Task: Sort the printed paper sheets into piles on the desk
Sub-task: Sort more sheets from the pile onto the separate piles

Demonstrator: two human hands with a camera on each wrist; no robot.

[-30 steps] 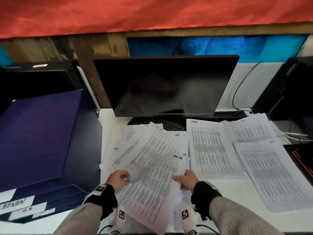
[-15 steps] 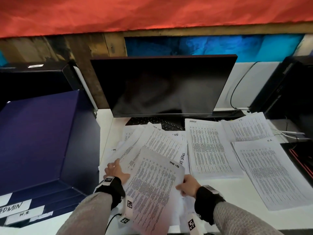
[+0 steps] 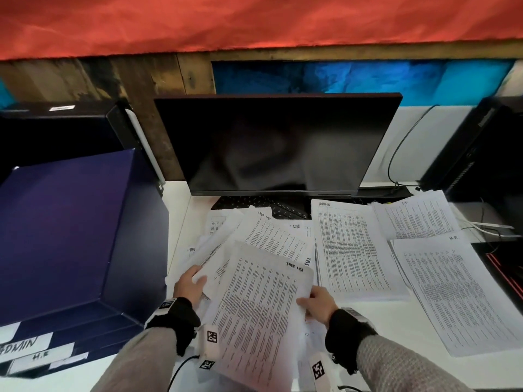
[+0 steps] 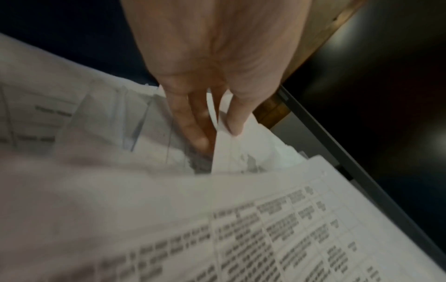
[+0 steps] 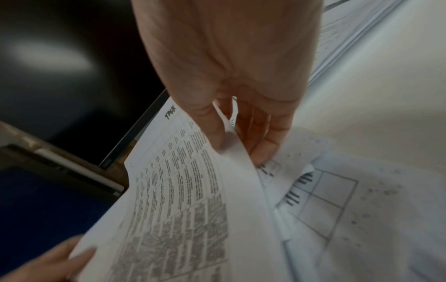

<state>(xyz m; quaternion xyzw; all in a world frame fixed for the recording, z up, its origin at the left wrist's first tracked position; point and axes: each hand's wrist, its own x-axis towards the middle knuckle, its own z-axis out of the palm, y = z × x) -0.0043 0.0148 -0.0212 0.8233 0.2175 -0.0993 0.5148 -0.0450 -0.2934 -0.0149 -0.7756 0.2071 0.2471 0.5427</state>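
A loose heap of printed sheets (image 3: 254, 239) lies on the white desk (image 3: 181, 210) in front of the monitor. On top, a sheet headed "Task List" (image 3: 260, 306) is lifted and tilted toward me. My right hand (image 3: 314, 302) pinches its right edge between thumb and fingers, which the right wrist view shows as my right hand (image 5: 237, 148) on the sheet (image 5: 183, 190). My left hand (image 3: 192, 281) grips the edges of sheets on the heap's left side; in the left wrist view the thumb and fingers of my left hand (image 4: 217, 133) pinch a sheet edge (image 4: 231, 152).
Three sorted piles lie to the right: one headed "Admin" (image 3: 351, 250), one at the back (image 3: 416, 216), one headed "H.R." (image 3: 458, 290). A dark monitor (image 3: 277, 145) and keyboard (image 3: 254, 205) stand behind. A blue labelled tray stack (image 3: 68, 239) fills the left.
The top sheet has come up off the heap and swung toward me. My left hand has slid forward along the heap's left edge; my right hand keeps its pinch on the sheet.
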